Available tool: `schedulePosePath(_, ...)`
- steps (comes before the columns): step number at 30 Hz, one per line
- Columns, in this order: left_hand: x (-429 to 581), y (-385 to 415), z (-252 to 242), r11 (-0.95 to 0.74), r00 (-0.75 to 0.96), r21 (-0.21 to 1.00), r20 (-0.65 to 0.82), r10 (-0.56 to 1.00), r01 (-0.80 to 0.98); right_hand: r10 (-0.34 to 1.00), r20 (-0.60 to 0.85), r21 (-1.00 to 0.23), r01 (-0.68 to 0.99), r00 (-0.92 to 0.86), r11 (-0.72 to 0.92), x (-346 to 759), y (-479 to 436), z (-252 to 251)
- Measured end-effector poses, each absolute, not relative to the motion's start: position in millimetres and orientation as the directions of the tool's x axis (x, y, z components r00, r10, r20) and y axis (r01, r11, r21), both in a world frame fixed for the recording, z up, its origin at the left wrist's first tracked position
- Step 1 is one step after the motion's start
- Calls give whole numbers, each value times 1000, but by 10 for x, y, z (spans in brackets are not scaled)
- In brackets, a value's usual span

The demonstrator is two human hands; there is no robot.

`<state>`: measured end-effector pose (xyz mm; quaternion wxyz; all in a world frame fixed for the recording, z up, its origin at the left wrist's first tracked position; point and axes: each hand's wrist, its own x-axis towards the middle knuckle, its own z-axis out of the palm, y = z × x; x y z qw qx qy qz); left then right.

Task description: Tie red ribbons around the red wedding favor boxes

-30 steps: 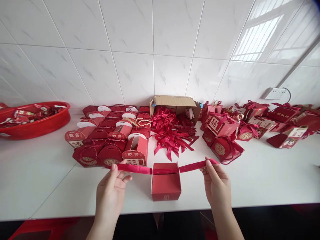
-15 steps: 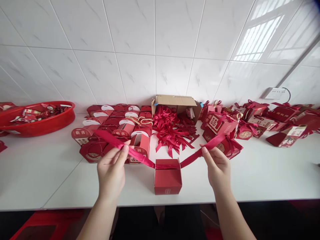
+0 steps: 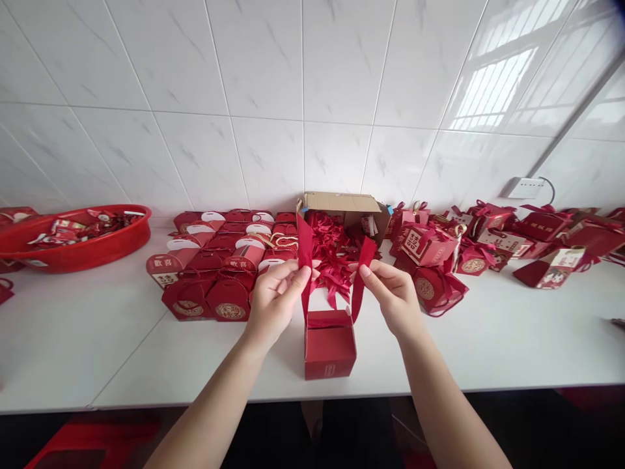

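A small red gift box [image 3: 330, 355] stands near the table's front edge, between my forearms. A dark red ribbon [image 3: 358, 296] passes through the top of the box and rises from both sides. My left hand [image 3: 279, 293] pinches the ribbon's left end between thumb and fingers. The other end is pinched in my right hand [image 3: 389, 292], at about the same height. Both hands are raised above the box, and the two ribbon ends stand up nearly parallel. Behind them lies a heap of loose red ribbons [image 3: 328, 244], partly hidden by my hands.
A cardboard box [image 3: 342, 202] on its side holds the ribbon heap against the tiled wall. Rows of red gift boxes [image 3: 229, 296] stand left, more ribboned boxes [image 3: 439, 286] lie right. A red basin [image 3: 97, 242] with small packets sits far left; a power strip [image 3: 523, 187] is on the wall.
Both hands have come inward and up, bringing the ribbon ends from spread wide to upright above the box. The gift box stays at nearly the same spot.
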<state>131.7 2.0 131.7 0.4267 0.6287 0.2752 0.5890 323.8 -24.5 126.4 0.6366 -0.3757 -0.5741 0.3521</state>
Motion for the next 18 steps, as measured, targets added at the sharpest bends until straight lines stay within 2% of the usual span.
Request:
schedulePosePath(5,1341,-1,1332,-482,126,852,511,850,-203,893,431,-899,-14,131,437,3237,-259,1280)
schedulePosePath(13,1357,-27,1334,-476,176,857,508,843,-196,871,462,-883,-5,167,469,3271,-265,1266)
schedulePosePath(18,1332,-17,1310,-437,163,869,477,864,-231,872,455,-877,-81,180,474,3267,-277,1306)
